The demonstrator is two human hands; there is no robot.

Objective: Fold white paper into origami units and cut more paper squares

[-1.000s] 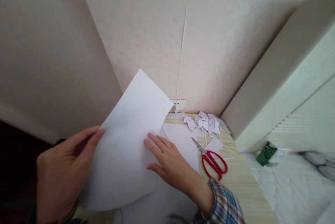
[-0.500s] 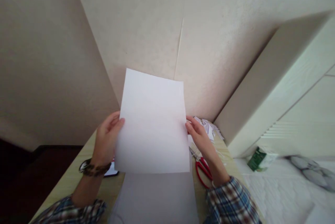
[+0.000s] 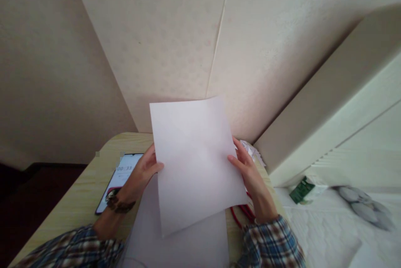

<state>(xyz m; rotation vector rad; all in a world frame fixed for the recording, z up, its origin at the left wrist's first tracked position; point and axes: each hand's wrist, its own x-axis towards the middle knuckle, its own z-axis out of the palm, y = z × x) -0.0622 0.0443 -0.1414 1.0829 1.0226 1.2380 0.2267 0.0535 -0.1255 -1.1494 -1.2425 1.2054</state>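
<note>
Between my two hands a blank white sheet of paper (image 3: 196, 159) is held up, slightly bent and tilted. My left hand (image 3: 147, 167) pinches its left edge, thumb on the near face and fingers behind. On the opposite edge, my right hand (image 3: 246, 163) grips the sheet the same way. Beneath it more white paper (image 3: 184, 247) lies on the wooden table (image 3: 72, 201). Close to my left wrist rests a phone (image 3: 120, 176) showing a timer. Red-handled scissors (image 3: 241, 216) lie by my right wrist, mostly hidden by the sheet and forearm.
White paper scraps (image 3: 252, 153) are heaped at the table's far right corner. A wall (image 3: 175, 42) stands right behind the table. To the right, a green and white box (image 3: 302, 190) and a grey patterned item (image 3: 365, 207) lie on a white quilted surface (image 3: 326, 234).
The held sheet has come lower and turned, its lower left corner now nearer me. Both hands have shifted right with it, uncovering more of the phone. The scissors are more covered.
</note>
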